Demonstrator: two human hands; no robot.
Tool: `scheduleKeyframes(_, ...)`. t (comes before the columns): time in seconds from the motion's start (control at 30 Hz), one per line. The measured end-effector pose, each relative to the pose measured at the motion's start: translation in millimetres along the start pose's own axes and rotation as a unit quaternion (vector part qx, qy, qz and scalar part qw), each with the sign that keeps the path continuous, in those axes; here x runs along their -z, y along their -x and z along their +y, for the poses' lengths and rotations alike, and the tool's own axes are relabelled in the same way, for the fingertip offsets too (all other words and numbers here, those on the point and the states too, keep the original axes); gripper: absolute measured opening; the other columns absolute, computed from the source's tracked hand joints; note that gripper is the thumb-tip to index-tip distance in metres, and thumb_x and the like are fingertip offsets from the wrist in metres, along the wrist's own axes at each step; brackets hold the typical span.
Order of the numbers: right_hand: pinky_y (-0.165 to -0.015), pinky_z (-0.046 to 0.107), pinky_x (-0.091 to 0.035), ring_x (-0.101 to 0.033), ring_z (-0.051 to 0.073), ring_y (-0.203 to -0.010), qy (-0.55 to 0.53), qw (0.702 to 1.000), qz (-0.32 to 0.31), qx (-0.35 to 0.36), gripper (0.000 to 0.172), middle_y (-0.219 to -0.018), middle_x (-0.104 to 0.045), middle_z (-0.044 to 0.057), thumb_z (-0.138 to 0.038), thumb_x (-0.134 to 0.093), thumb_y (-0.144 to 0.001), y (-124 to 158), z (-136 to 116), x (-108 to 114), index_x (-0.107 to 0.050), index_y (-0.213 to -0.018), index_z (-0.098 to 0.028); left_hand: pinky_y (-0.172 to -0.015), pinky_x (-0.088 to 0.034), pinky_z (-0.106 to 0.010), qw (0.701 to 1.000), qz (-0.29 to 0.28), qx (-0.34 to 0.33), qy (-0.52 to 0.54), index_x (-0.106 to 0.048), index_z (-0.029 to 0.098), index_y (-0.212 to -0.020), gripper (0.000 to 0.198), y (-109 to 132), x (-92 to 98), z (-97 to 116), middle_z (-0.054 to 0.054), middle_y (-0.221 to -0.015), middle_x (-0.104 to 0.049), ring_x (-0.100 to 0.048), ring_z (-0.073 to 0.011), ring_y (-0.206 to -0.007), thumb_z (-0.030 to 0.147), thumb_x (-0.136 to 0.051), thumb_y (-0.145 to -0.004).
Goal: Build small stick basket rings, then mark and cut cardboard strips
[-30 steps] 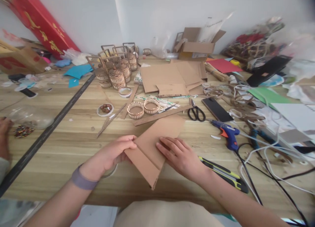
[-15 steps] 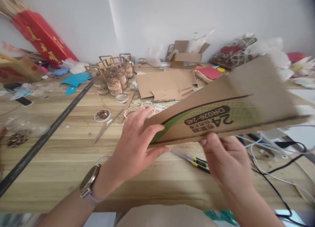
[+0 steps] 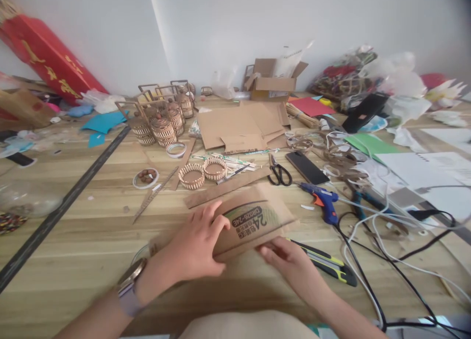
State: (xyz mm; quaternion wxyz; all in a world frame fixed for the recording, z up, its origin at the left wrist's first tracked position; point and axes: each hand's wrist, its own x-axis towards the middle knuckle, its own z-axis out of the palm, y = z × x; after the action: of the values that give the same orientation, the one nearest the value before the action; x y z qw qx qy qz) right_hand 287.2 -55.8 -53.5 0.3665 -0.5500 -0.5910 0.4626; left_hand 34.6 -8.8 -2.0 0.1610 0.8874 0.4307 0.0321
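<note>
My left hand (image 3: 195,246) and right hand (image 3: 290,261) clamp printed cardboard (image 3: 257,220) on the near bench (image 3: 91,231), mid-fold; a clean crease needs even pressure.

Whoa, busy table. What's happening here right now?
A person is handling a printed cardboard piece low over the wooden table. The left hand grips its left end, fingers spread over the top, and the right hand pinches its near edge. The printed side faces up. A utility knife lies just right of the hands, with a blue glue gun and scissors beyond.
</note>
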Motion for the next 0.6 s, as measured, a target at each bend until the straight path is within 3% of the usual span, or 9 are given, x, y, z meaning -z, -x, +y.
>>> scheduleKeyframes(0.03,-0.071,0.042,-0.059,-0.067,0.024,-0.075,0.136,0.989,0.015,0.063,0.035,-0.075,-0.071,0.007,-0.047,-0.058,-0.093,5,8,15,-0.071,-0.073,-0.022,-0.107,-0.04,-0.057,0.999,-0.042,0.0,0.022,-0.051,0.022,-0.112,0.06,2,0.6,-4,-0.019,-0.155,-0.03,-0.039,-0.042,-0.138,0.029,-0.084,-0.062)
scheduleKeyframes(0.1,-0.081,0.048,-0.058,-0.067,0.03,-0.095,0.33,0.929,0.029,0.168,0.033,-0.092,-0.073,0.011,-0.039,-0.053,-0.096,15,23,44,-0.073,-0.074,-0.025,-0.109,-0.04,-0.053,0.992,-0.116,-0.007,0.052,-0.051,0.022,-0.116,0.066,4,0.0,-14,-0.017,-0.156,-0.03,-0.038,-0.0398,-0.14,0.03,-0.085,-0.06)
scheduleKeyframes(0.17,-0.084,0.047,-0.059,-0.067,0.029,-0.102,0.415,0.888,0.02,0.195,0.022,-0.109,-0.073,0.011,-0.037,-0.058,-0.094,22,37,67,-0.076,-0.102,-0.027,-0.111,-0.038,-0.052,0.985,-0.163,-0.016,0.054,-0.051,0.022,-0.118,0.071,1,-3.8,-24,-0.016,-0.156,-0.031,-0.038,-0.0393,-0.14,0.029,-0.086,-0.058)
scheduleKeyframes(0.23,-0.082,0.045,-0.06,-0.068,0.028,-0.101,0.459,0.865,0.023,0.2,0.03,-0.112,-0.072,0.009,-0.036,-0.059,-0.094,26,48,79,-0.07,-0.121,-0.03,-0.113,-0.036,-0.054,0.983,-0.181,-0.023,0.036,-0.052,0.022,-0.12,0.07,-7,-8.8,-33,-0.016,-0.156,-0.032,-0.034,-0.0401,-0.142,0.025,-0.085,-0.058)
scheduleKeyframes(0.47,-0.08,0.041,-0.06,-0.068,0.026,-0.093,0.486,0.856,0.07,0.164,0.033,-0.105,-0.071,0.009,-0.034,-0.053,-0.096,7,54,77,-0.067,-0.125,-0.025,-0.112,-0.037,-0.054,0.988,-0.156,-0.001,-0.007,-0.053,0.021,-0.124,0.062,-44,-4.4,-67,-0.017,-0.166,-0.017,-0.022,-0.0401,-0.149,0.013,-0.075,-0.066)
scheduleKeyframes(0.6,-0.084,0.043,-0.058,-0.069,0.027,-0.096,0.476,0.867,0.078,0.123,0.037,-0.102,-0.07,0.01,-0.03,-0.052,-0.094,-8,48,79,-0.062,-0.129,-0.021,-0.117,-0.028,-0.059,0.99,-0.113,-0.036,-0.07,-0.057,0.022,-0.119,0.048,-44,-3.7,-66,-0.015,-0.166,-0.019,-0.017,-0.0391,-0.151,0.013,-0.074,-0.075)
